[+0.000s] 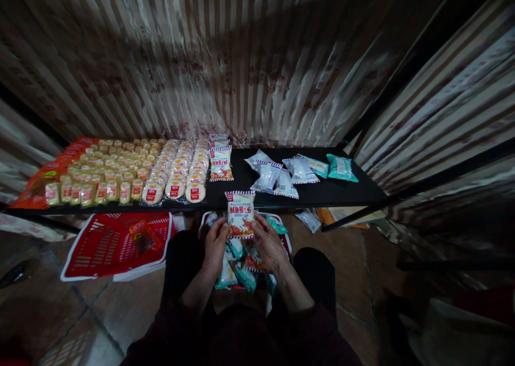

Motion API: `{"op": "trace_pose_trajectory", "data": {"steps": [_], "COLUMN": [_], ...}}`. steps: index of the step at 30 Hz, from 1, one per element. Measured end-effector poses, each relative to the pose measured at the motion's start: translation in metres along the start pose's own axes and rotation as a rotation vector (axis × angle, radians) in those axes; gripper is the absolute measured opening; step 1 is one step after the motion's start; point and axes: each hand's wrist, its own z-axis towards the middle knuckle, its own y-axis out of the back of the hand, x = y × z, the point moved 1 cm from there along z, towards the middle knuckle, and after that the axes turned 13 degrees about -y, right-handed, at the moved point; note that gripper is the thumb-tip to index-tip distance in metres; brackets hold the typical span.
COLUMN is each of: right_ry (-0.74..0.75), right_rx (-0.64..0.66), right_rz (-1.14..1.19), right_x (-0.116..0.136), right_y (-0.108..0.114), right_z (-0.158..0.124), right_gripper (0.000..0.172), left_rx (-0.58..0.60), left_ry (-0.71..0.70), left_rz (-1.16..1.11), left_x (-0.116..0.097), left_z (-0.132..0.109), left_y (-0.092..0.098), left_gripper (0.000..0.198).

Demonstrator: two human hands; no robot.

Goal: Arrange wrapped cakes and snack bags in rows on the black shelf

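A white snack packet [240,211] with a striped edge and red print is held between my two hands, in front of the black shelf's front edge. My left hand [216,243] grips its left side, and my right hand [269,241] grips its lower right side. Beneath them, between my knees, a basket holds several teal packets [243,276] and white ones. On the shelf [241,186], a similar packet [221,165] lies at the front of a short column, beside rows of round wrapped cakes [175,188].
Small yellow wrapped cakes [111,190] and an orange bag [40,181] cover the shelf's left part. Loose white packets [267,176] and a teal packet [341,167] lie on its right. A red basket [100,245] stands on the floor at the left.
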Motion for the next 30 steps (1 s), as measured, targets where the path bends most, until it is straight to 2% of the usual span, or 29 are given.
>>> {"op": "trace_pose_trajectory", "data": {"steps": [7, 10, 17, 24, 30], "right_ry": [0.047, 0.087, 0.181, 0.297, 0.548], "right_rx": [-0.058, -0.030, -0.015, 0.014, 0.039], "right_rz": [-0.005, -0.015, -0.180, -0.454, -0.668], "right_x": [0.000, 0.001, 0.007, 0.013, 0.013], "right_y": [-0.002, -0.005, -0.014, -0.023, -0.028], "right_z": [0.001, -0.001, -0.008, -0.022, -0.030], "right_gripper": [0.048, 0.048, 0.056, 0.052, 0.037], "left_rx": [0.045, 0.097, 0.116, 0.095, 0.091], "left_ry": [-0.417, -0.480, -0.397, -0.213, -0.120], "left_rz": [0.353, 0.367, 0.234, 0.067, -0.127], "left_x": [-0.016, -0.025, -0.024, -0.028, -0.028], "left_z": [-0.004, -0.009, -0.012, -0.009, -0.006], "left_y": [-0.002, -0.009, -0.018, -0.019, -0.021], "left_gripper": [0.027, 0.027, 0.037, 0.040, 0.042]}}
